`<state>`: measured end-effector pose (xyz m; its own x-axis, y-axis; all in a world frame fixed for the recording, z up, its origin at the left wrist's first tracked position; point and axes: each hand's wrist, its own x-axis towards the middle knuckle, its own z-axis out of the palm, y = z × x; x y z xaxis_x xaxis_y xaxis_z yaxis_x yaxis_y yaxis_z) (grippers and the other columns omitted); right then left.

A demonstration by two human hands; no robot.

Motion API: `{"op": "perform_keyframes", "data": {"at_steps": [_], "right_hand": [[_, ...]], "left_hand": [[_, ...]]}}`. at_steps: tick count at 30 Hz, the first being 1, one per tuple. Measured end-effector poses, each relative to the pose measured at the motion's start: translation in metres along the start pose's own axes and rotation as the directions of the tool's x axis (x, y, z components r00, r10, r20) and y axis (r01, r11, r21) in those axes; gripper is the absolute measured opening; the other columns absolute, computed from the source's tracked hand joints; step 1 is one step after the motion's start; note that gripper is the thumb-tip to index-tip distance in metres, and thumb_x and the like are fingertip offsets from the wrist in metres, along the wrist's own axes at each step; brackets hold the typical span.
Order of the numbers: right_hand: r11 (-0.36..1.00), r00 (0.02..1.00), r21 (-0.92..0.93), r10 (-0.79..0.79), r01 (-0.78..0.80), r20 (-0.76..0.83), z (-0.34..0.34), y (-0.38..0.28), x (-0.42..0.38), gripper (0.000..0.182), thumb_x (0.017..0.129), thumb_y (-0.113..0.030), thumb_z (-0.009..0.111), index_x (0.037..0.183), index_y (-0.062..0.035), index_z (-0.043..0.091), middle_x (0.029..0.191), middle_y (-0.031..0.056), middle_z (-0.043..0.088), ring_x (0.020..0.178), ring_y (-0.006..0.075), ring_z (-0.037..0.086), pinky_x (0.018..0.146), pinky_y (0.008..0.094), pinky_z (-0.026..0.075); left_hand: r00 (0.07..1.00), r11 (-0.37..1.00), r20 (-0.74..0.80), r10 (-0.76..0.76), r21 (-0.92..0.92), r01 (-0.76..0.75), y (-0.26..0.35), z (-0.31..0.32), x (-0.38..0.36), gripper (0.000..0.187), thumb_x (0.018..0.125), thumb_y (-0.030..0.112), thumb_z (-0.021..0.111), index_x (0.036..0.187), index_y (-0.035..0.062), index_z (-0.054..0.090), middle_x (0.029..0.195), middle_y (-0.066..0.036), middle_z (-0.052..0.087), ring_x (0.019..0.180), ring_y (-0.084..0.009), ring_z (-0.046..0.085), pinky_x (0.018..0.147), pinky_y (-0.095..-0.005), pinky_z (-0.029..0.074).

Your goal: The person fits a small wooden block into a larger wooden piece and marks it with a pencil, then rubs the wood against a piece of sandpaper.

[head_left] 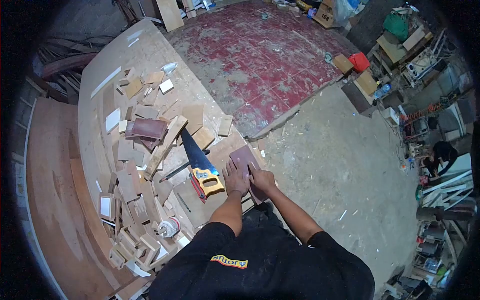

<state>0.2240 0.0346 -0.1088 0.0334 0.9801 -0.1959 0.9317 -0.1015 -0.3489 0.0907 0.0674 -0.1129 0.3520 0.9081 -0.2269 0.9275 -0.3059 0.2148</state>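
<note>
A reddish-brown board [243,154] lies at the front edge of the workbench, close to my body. My left hand [235,178] rests flat on its left side with the fingers stretched out. Against the board's right side, my right hand [263,180] is closed with the fingers curled; what it grips, if anything, is hidden. Just left of my left hand lies a handsaw [201,162] with a yellow handle, its dark blade pointing away from me. A red-handled tool [197,188] sits partly under the saw handle.
Wood offcuts crowd the workbench [150,47], including a dark red stack [149,129] and a long wooden strip [166,145]. A white container [169,227] stands near my left elbow. Another person [441,157] is at the far right. Scraps litter the concrete floor [330,165].
</note>
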Motion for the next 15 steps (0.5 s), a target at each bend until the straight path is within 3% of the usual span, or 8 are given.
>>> {"op": "perform_keyframes", "data": {"at_steps": [2, 6, 12, 14, 15], "right_hand": [[0.999, 1.000, -0.041, 0.009, -0.009, -0.012, 0.002, -0.003, 0.001, 0.058, 0.087, -0.032, 0.053, 0.141, -0.0145, 0.039, 0.076, 0.0185, 0.067, 0.067, 0.0348, 0.067, 0.056, 0.0484, 0.053], [1.000, 0.998, -0.031, -0.003, 0.005, 0.055, -0.011, -0.002, -0.007, 0.057, 0.087, -0.029, 0.051, 0.140, -0.0113, 0.041, 0.078, 0.0202, 0.068, 0.071, 0.0361, 0.068, 0.061, 0.0494, 0.054], [0.998, 0.974, -0.045, -0.041, 0.052, 0.222, -0.021, 0.008, -0.039, 0.039, 0.085, -0.026, 0.051, 0.118, -0.0079, 0.061, 0.079, 0.0205, 0.069, 0.075, 0.0359, 0.069, 0.063, 0.0500, 0.054], [0.984, 0.905, -0.120, -0.067, 0.128, 0.421, -0.025, 0.011, -0.037, 0.033, 0.084, -0.023, 0.051, 0.108, -0.0070, 0.067, 0.081, 0.0202, 0.069, 0.076, 0.0357, 0.069, 0.062, 0.0493, 0.054], [0.984, 0.908, -0.124, -0.064, 0.126, 0.414, -0.025, 0.013, -0.030, 0.033, 0.084, -0.023, 0.051, 0.108, -0.0070, 0.067, 0.081, 0.0202, 0.069, 0.076, 0.0357, 0.069, 0.062, 0.0493, 0.054]], "left_hand": [[1.000, 1.000, 0.002, -0.002, 0.001, 0.002, -0.001, 0.003, 0.000, 0.079, 0.091, 0.042, 0.045, 0.153, 0.0089, 0.008, 0.157, -0.022, 0.011, 0.146, -0.0356, 0.009, 0.117, -0.0505, 0.000], [1.000, 1.000, 0.020, -0.009, 0.006, 0.009, 0.000, 0.002, 0.001, 0.080, 0.091, 0.043, 0.045, 0.153, 0.0092, 0.007, 0.157, -0.022, 0.011, 0.146, -0.0354, 0.009, 0.117, -0.0506, 0.000], [1.000, 1.000, -0.002, -0.001, -0.027, 0.001, -0.002, 0.004, -0.001, 0.081, 0.090, 0.043, 0.046, 0.153, 0.0103, 0.008, 0.157, -0.021, 0.011, 0.146, -0.0350, 0.009, 0.117, -0.0508, 0.000], [1.000, 1.000, -0.016, 0.003, -0.015, -0.004, -0.002, 0.005, 0.000, 0.081, 0.090, 0.043, 0.046, 0.153, 0.0106, 0.008, 0.157, -0.021, 0.011, 0.146, -0.0347, 0.009, 0.117, -0.0509, 0.000], [1.000, 1.000, 0.000, -0.006, -0.002, 0.006, -0.002, 0.005, 0.001, 0.081, 0.090, 0.043, 0.047, 0.153, 0.0108, 0.009, 0.157, -0.021, 0.011, 0.146, -0.0346, 0.009, 0.117, -0.0511, 0.000]]}}
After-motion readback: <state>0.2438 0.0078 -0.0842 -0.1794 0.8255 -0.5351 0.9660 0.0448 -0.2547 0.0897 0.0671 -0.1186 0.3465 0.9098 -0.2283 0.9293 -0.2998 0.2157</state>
